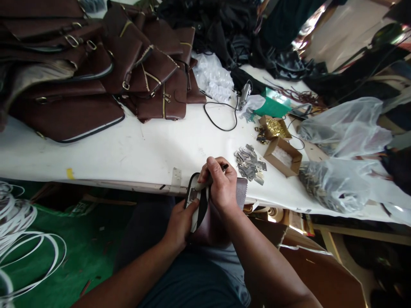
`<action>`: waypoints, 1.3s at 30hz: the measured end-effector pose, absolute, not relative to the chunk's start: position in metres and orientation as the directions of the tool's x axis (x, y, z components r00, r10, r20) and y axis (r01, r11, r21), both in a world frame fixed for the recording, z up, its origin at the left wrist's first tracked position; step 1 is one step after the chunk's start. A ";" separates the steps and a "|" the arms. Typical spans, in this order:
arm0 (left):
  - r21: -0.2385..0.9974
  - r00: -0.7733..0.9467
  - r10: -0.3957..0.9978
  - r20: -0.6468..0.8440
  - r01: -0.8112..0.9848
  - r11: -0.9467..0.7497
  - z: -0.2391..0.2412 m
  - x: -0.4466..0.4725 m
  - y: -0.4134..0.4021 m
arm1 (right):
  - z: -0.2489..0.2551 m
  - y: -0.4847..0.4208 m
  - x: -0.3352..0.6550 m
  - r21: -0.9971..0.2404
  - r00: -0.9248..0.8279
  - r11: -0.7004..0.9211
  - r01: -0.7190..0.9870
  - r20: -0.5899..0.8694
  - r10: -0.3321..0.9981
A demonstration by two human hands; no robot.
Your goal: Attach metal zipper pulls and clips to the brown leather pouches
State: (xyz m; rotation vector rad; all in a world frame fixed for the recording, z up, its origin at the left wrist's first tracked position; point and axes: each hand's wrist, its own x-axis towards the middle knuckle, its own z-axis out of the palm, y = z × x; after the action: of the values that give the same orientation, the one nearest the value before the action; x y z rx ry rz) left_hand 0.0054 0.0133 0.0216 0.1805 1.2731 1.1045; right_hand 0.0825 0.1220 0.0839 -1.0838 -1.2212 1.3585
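My left hand (181, 222) grips the edge of a dark leather piece (205, 218) with a black trim, held at the table's front edge over my lap. My right hand (220, 184) is closed around a thin dark tool (224, 167), its tip pressed down at the top of the leather piece near a small metal plate (193, 195). A pile of small grey metal plates (249, 164) lies on the white table (135, 149) just right of my right hand.
Brown leather bags (96, 72) are stacked at the back left. An open cardboard box (284, 156) and a box of gold fittings (274, 127) stand to the right, beside clear plastic bags (340, 158). A black cable (221, 117) and black fabric lie further back. White loops (19, 239) lie on the green floor.
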 end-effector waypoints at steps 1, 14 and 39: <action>0.655 -0.113 0.735 -0.669 -0.556 0.511 0.022 0.005 0.014 | 0.084 0.123 0.083 -0.996 -0.129 -0.030 -0.085 -0.019 0.991; 0.715 -0.147 0.750 -0.645 -0.461 0.525 0.020 0.005 0.015 | 0.078 0.122 0.083 -0.997 -0.190 -0.053 -0.049 -0.043 0.981; 0.780 -0.198 0.805 -0.559 -0.454 0.431 0.015 0.007 0.010 | 0.084 0.095 0.091 -0.973 -0.352 0.228 0.023 0.205 0.913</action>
State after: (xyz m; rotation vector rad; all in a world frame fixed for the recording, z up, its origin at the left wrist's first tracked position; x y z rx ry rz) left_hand 0.0074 0.0096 0.0152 0.3485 1.3382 1.1791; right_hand 0.0911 0.0954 0.0840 -0.8966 -1.6106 1.2560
